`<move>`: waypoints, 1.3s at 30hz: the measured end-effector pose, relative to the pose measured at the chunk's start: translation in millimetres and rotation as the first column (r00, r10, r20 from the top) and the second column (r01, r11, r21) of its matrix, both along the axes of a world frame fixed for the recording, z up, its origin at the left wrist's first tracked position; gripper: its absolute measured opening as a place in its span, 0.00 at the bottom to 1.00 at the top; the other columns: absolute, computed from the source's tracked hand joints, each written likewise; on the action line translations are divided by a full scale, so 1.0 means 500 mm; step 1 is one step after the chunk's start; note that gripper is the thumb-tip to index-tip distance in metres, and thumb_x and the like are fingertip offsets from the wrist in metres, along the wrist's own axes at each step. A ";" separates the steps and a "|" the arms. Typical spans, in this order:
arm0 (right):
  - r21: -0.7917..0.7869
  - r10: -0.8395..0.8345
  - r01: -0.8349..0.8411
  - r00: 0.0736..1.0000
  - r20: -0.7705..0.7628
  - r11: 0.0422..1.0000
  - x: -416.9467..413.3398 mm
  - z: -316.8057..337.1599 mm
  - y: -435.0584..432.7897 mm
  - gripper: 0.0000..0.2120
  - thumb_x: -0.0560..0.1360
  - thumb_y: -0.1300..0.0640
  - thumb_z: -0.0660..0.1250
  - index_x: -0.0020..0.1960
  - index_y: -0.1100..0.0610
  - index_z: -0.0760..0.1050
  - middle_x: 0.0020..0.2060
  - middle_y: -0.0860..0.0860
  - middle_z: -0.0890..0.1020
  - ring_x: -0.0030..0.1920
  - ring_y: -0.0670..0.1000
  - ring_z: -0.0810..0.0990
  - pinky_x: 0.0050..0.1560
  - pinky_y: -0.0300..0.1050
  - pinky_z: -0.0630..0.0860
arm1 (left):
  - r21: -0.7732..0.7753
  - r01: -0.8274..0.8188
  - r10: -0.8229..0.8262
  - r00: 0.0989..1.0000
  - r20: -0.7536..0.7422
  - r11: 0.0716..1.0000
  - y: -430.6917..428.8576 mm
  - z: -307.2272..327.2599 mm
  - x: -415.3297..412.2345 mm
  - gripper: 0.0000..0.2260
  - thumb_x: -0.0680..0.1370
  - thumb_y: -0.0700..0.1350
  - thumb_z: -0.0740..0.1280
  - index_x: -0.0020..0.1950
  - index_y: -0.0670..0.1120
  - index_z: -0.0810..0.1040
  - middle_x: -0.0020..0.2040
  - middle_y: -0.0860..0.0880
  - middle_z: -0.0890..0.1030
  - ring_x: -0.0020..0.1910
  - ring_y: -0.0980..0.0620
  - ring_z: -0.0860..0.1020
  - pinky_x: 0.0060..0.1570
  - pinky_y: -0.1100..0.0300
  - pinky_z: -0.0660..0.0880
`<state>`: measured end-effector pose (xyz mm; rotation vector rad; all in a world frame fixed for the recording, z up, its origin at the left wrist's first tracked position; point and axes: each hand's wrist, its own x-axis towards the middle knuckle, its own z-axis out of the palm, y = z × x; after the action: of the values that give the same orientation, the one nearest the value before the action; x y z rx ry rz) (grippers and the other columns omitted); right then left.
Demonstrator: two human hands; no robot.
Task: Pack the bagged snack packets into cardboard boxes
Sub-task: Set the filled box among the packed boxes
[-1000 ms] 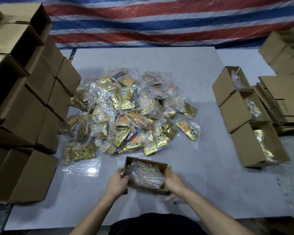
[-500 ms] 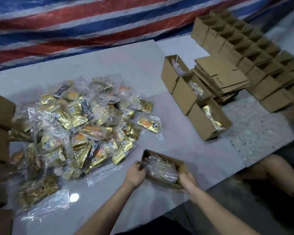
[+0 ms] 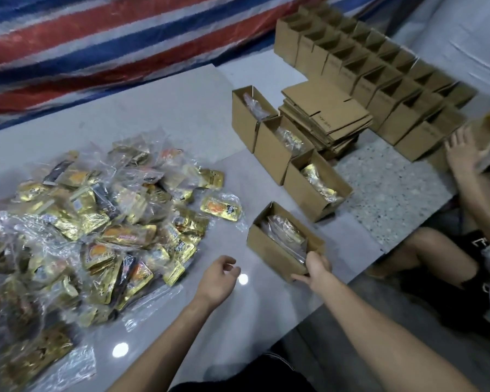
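Note:
A small open cardboard box with a clear bag of snack packets inside sits on the grey sheet, right of centre. My right hand grips its near right end, thumb over the rim. My left hand hovers left of the box, fingers loosely curled, holding nothing. A big pile of bagged gold snack packets covers the left of the sheet. One lone packet lies between the pile and the box.
Three filled open boxes stand in a row beyond the held box. A stack of flat cardboard lies behind them, then rows of open boxes. Another person's hand and knees are at the right.
My left hand has let go of the box and pulled back to the left. My right hand has moved the box rightward, toward the row of filled boxes. The view has turned right.

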<state>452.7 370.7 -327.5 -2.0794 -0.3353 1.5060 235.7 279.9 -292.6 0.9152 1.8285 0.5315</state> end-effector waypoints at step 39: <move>-0.087 0.345 -0.350 0.936 -0.066 0.933 -0.182 -0.007 -0.028 0.14 0.81 0.54 0.61 0.38 0.59 0.73 0.22 0.53 0.78 0.24 0.54 0.76 0.26 0.42 0.75 | 0.053 -0.114 0.112 0.993 0.032 0.992 -0.106 0.086 -0.167 0.05 0.80 0.45 0.64 0.50 0.47 0.80 0.39 0.50 0.76 0.36 0.55 0.73 0.34 0.67 0.68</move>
<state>361.5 356.9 -330.9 -2.1345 -0.6522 1.8067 152.4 226.8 -249.5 0.8396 1.8554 0.6653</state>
